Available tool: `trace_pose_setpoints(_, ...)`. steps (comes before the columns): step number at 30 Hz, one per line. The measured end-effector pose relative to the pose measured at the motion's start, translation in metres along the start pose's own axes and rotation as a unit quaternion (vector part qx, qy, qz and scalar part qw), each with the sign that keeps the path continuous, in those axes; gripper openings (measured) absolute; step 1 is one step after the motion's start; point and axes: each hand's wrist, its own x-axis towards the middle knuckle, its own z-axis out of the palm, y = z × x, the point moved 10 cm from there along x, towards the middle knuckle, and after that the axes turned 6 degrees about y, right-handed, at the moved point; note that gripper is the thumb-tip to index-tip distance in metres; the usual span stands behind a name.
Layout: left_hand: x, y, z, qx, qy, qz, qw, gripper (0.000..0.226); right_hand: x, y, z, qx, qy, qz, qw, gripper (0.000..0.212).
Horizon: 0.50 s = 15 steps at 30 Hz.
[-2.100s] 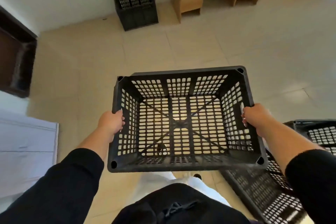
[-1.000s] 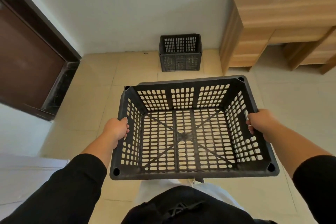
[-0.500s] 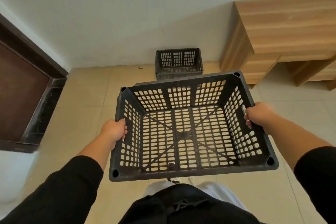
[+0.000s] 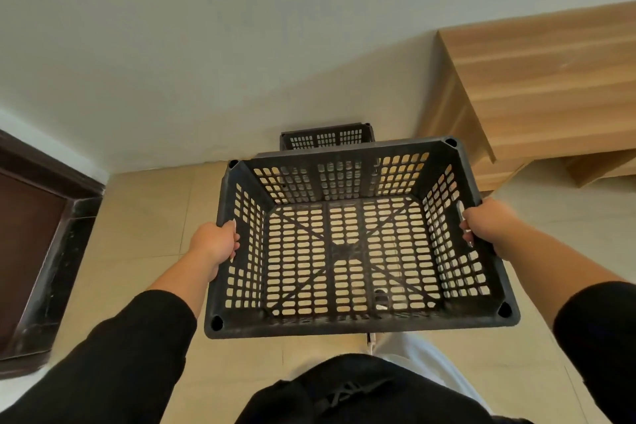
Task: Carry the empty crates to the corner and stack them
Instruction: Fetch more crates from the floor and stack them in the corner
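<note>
I hold an empty black slotted crate (image 4: 347, 251) level in front of me, above the tiled floor. My left hand (image 4: 216, 244) grips its left wall and my right hand (image 4: 481, 224) grips the handle slot in its right wall. A second black crate (image 4: 327, 138) stands on the floor against the wall straight ahead. Only its upper rim and far wall show, the carried crate covers the rest.
A wooden desk (image 4: 537, 89) stands against the wall to the right of the floor crate. A dark brown door frame (image 4: 51, 224) lies at the left. The pale wall (image 4: 206, 45) is close ahead. Beige tiles (image 4: 137, 224) stretch between the door and the crates.
I have walked closer to the wall. The floor crate has drawn nearer and is now mostly hidden behind the carried crate. Both hands keep the same grip.
</note>
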Motion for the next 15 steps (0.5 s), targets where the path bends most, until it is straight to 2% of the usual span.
trace_pose_setpoints(8, 0.063, 0.074, 0.019, -0.026, 0.026, -0.029, 0.999, 0.033, 0.076, -0.121, 0.004, -0.029, 0.008, -0.03, 0.999, 0.013)
trace_pose_setpoints(15, 0.159, 0.131, 0.038, -0.042, 0.015, -0.043, 0.998, 0.031, 0.146, -0.209, 0.046, -0.061, -0.023, -0.023, 0.998, 0.019)
